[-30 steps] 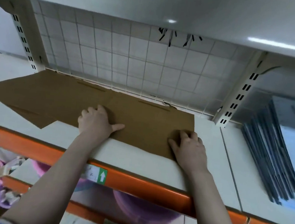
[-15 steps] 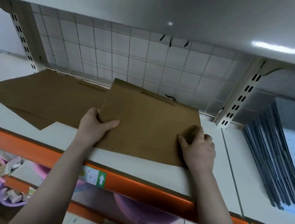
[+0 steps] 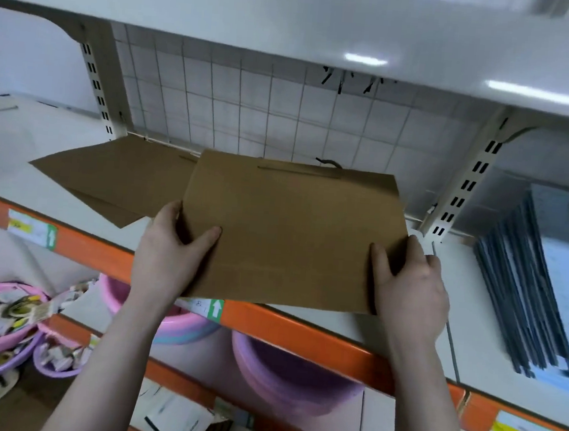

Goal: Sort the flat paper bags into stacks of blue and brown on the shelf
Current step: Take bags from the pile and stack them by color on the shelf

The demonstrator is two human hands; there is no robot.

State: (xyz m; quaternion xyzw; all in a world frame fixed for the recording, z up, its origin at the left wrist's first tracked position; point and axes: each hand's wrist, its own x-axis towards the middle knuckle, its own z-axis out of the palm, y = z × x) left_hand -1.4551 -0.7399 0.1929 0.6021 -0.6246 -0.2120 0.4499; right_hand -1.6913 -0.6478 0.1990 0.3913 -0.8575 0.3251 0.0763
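both hands grip one flat brown bag [image 3: 291, 236] by its sides — left hand [image 3: 172, 257] with thumb on top, fingers underneath, right hand [image 3: 411, 288] the same. the bag is tilted above the shelf [image 3: 352, 328] front. more brown bags [image 3: 117, 180] lie flat to the left, the blue stack [image 3: 527, 291] well apart on the right.

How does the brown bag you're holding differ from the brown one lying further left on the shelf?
The held brown bag is gripped at both lower corners by the left hand and right hand; the left brown bag lies untouched. The held one faces squarely; the other lies skewed and partly covered by it. Both are flat brown paper.
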